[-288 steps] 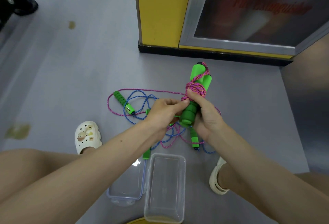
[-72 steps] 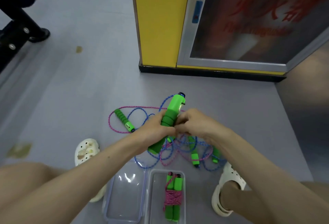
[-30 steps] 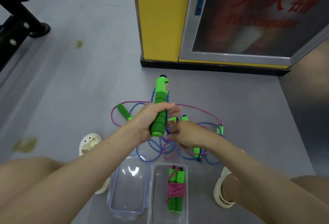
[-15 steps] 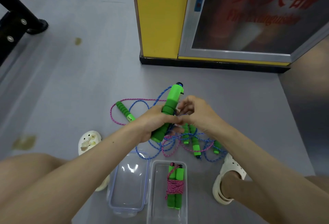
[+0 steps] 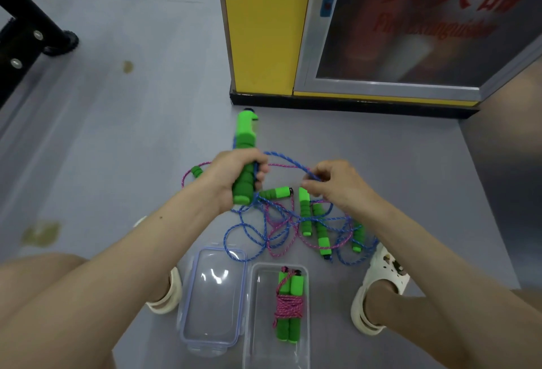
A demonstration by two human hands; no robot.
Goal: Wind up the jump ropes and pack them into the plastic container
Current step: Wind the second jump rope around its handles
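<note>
Head view: a person crouches over a grey floor.
Left hand: clenched round a green handle, which stands nearly upright.
Right hand: pinches a blue rope that arcs across from the left hand.
Loose ropes: a pink and blue tangle with green handles, on the floor just beyond the container.
Container: at the floor's near edge, holding one wound pink rope.
Lid: touching the container's left side.

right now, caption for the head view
Left hand grips a green handle, right hand pinches the blue rope; one wound pink rope lies in the container.
</note>
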